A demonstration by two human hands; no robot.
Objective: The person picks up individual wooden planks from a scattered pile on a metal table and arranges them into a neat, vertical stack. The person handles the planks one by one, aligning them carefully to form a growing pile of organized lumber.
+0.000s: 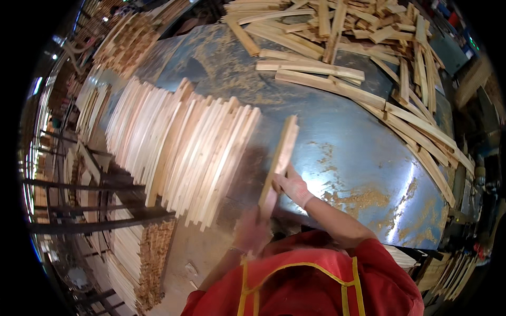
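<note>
My right hand (pixel 293 188), in a pale glove, is closed around a pair of wooden strips (pixel 283 150) held side by side and tilted, their far ends just above the metal tabletop. At the near end of these strips is my left hand (pixel 252 231), smeared by motion, so its finger position and grip cannot be made out. Left of the held strips lies a wide row of light wooden strips (pixel 179 142), packed edge to edge with uneven ends.
The shiny metal table (pixel 337 131) carries patches of sawdust (pixel 363 199). Loose strips (pixel 332 87) are heaped at the far right. Stacked strips (pixel 155 263) stand below the table's left side, near dark metal bars (pixel 100 225). Another stack (pixel 126 45) rises at the far left.
</note>
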